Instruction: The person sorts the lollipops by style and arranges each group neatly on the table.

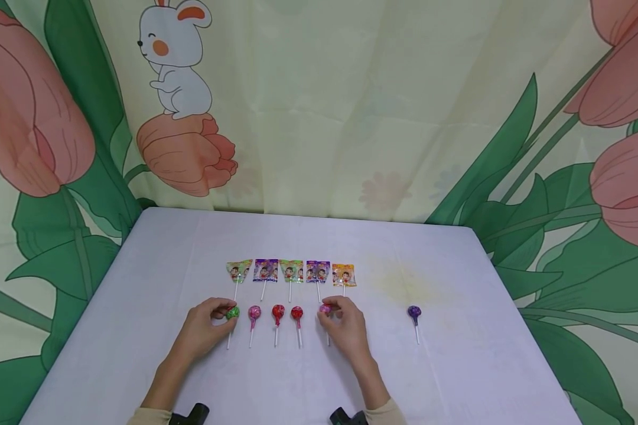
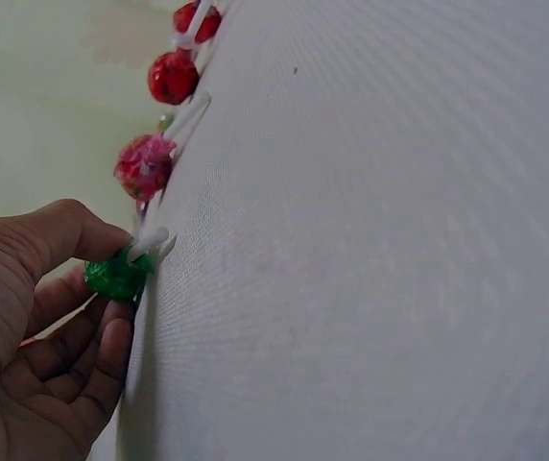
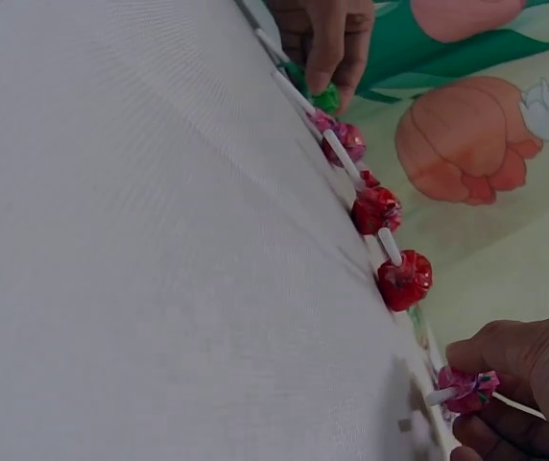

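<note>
My left hand [image 1: 204, 327] pinches the round head of a green-wrapped lollipop [image 2: 116, 276] between thumb and fingers, at the left end of the front row. At the other end of that row, my right hand [image 1: 347, 330] grips a pink lollipop [image 3: 468, 388] by its head, its stick pointing toward me. Between the hands lie a pink lollipop [image 1: 254, 314] and two red lollipops, one [image 1: 278, 313] left of the other [image 1: 296, 314]. All their sticks point toward the near edge.
Behind the front row lies a row of flat-packed lollipops, including a purple one [image 1: 266, 270] and an orange one [image 1: 344, 274]. A dark purple lollipop [image 1: 414, 313] lies apart at the right. The white-covered table [image 1: 260, 389] meets a printed curtain at the back.
</note>
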`<state>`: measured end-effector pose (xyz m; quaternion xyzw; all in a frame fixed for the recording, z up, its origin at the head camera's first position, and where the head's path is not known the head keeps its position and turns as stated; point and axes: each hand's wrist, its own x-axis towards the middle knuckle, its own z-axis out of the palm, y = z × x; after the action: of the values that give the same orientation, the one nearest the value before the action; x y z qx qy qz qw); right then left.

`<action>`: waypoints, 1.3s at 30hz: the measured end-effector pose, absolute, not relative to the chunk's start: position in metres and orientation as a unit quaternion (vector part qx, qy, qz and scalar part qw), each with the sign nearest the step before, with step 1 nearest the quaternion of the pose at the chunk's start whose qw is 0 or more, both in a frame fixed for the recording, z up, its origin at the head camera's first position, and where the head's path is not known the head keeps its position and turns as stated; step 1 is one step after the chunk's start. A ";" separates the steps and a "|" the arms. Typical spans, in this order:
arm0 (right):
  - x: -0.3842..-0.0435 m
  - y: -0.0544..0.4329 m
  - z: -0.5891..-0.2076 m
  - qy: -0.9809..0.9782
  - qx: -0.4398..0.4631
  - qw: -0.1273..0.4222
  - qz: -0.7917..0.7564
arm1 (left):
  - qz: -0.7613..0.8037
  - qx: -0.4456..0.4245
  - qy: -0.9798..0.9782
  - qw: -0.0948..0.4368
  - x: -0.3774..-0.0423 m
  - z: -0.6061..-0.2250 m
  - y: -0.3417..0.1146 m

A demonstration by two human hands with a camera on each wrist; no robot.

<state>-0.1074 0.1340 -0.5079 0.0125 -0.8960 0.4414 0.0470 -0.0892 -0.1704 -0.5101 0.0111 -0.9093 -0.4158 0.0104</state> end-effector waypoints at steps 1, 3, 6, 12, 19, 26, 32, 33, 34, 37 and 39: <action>-0.107 0.133 -0.508 -0.895 0.014 0.046 0.443 | -0.416 0.011 -0.909 0.011 -0.089 -0.510 -0.170; -0.108 0.130 -0.508 -0.895 0.017 0.043 0.444 | -0.417 0.012 -0.909 0.011 -0.089 -0.510 -0.170; -0.107 0.127 -0.508 -0.896 0.020 0.042 0.441 | -0.419 0.013 -0.908 0.011 -0.089 -0.509 -0.169; -0.107 0.124 -0.510 -0.900 0.034 0.047 0.433 | -0.418 0.015 -0.908 0.011 -0.088 -0.509 -0.169; -0.106 0.123 -0.512 -0.904 0.042 0.052 0.421 | -0.416 0.014 -0.909 0.014 -0.089 -0.511 -0.170; -0.106 0.123 -0.512 -0.903 0.047 0.059 0.423 | -0.414 0.015 -0.910 0.016 -0.089 -0.511 -0.169; -0.105 0.129 -0.508 -0.903 0.029 0.055 0.425 | -0.413 0.013 -0.910 0.022 -0.088 -0.511 -0.169; -0.105 0.131 -0.508 -0.903 0.028 0.056 0.426 | -0.413 0.013 -0.910 0.021 -0.089 -0.511 -0.169; -0.105 0.133 -0.508 -0.903 0.029 0.058 0.426 | -0.414 0.013 -0.910 0.020 -0.088 -0.511 -0.169; -0.105 0.140 -0.507 -0.902 0.025 0.061 0.427 | -0.415 0.014 -0.909 0.016 -0.089 -0.511 -0.170; -0.104 0.144 -0.506 -0.904 0.022 0.061 0.423 | -0.416 0.014 -0.909 0.015 -0.089 -0.512 -0.170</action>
<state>-0.1044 0.1438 -0.5061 0.0219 -0.9040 0.4225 0.0613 -0.0887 -0.1701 -0.5116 0.0141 -0.9091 -0.4160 0.0155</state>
